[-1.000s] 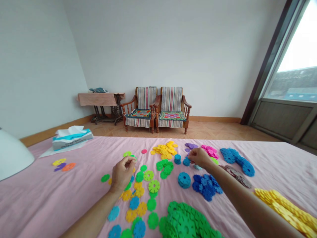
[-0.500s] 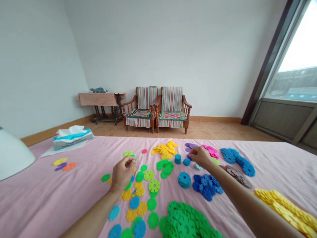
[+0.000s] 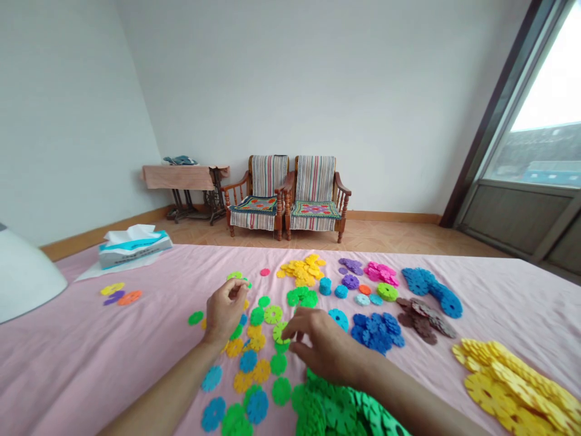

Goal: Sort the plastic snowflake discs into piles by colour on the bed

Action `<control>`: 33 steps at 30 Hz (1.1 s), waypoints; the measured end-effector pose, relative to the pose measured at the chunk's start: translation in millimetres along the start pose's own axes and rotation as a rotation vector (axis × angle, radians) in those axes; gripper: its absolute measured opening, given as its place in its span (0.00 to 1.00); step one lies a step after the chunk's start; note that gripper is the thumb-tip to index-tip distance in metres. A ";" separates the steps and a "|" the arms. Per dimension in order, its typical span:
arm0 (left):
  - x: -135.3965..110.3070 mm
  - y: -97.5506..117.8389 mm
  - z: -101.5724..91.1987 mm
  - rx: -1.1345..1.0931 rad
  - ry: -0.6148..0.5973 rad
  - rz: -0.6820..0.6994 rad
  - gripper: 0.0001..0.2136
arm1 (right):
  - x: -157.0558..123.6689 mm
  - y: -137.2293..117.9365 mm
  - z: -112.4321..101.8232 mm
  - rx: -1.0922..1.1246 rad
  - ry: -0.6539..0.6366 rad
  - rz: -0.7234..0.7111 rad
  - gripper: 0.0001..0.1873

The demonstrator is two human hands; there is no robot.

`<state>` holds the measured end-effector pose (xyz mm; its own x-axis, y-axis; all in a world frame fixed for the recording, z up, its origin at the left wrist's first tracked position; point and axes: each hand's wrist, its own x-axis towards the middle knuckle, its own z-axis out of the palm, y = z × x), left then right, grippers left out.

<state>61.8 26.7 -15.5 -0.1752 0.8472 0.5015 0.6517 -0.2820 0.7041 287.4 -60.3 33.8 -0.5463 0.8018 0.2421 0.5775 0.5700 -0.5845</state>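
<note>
Flat plastic snowflake discs in many colours lie sorted in heaps on a pink sheet (image 3: 91, 357). My left hand (image 3: 223, 313) hovers over scattered yellow, green and blue discs (image 3: 254, 363), its fingers pinched on a small disc I can barely make out. My right hand (image 3: 323, 350) sits low near the big green heap (image 3: 336, 412), fingers curled at a light green disc (image 3: 280, 332). Beyond it lie a blue heap (image 3: 376, 329), a yellow heap (image 3: 303, 271) and a purple disc (image 3: 350, 281).
A tissue box (image 3: 132, 244) stands at the far left of the sheet, with three loose discs (image 3: 118, 294) near it. A large yellow heap (image 3: 512, 378) fills the right front. Brown (image 3: 424, 319), pink (image 3: 381, 274) and blue (image 3: 431, 287) heaps lie far right. Two chairs (image 3: 290, 197) stand behind.
My right hand has pulled back from the far purple and pink discs toward me, down to the light green disc by the green heap. The left hand has barely moved.
</note>
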 end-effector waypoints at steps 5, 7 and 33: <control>-0.1 -1.4 1.6 0.001 -0.009 0.015 0.12 | 17.6 -14.7 29.2 -0.244 -0.152 -0.301 0.17; -0.1 -1.8 2.5 -0.008 -0.018 0.004 0.11 | 24.0 -17.5 37.5 -0.353 -0.170 -0.375 0.18; 1.1 -1.7 0.2 0.014 -0.039 0.005 0.12 | 26.7 -23.4 30.1 -0.133 -0.228 -0.118 0.13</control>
<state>60.6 28.2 -16.3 -0.1433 0.8627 0.4850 0.6626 -0.2804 0.6945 241.1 -57.7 30.7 -0.7279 0.6763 0.1129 0.5682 0.6872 -0.4526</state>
